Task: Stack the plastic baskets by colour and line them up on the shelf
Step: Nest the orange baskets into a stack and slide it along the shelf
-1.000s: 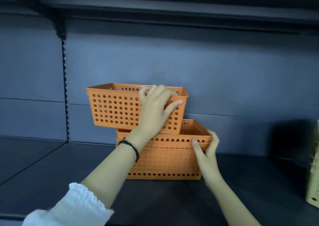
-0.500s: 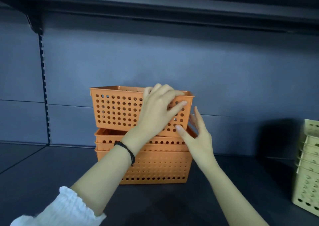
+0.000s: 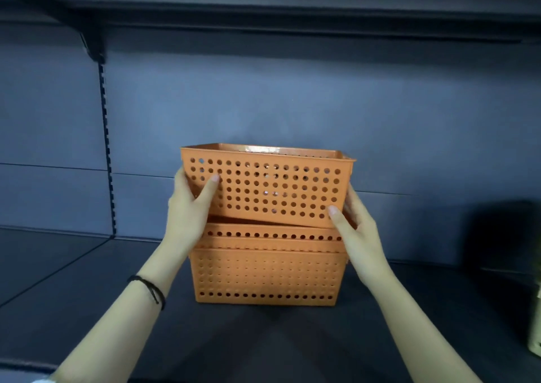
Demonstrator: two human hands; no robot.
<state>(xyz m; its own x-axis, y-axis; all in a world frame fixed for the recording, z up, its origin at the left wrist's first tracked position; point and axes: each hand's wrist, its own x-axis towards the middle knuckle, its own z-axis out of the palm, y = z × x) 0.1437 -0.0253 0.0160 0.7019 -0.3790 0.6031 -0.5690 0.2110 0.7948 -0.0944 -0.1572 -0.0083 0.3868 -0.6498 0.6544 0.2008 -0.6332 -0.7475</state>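
Gripping the top orange basket point(image 3: 266, 186) at its two ends, your left hand point(image 3: 187, 207) and right hand point(image 3: 355, 227) wrap their fingers around it. It sits tilted just above the orange stack point(image 3: 268, 274) on the shelf point(image 3: 87, 280).

Your top orange basket point(image 3: 265, 188), perforated with round holes, open side up, slightly tilted, its base just entering the orange stack point(image 3: 268, 271) of nested baskets, stack upright on the dark shelf point(image 3: 87, 309)

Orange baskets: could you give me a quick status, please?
Left hand and right hand grip top basket by its ends. Poised over orange stack, not nested. Nothing in the way.
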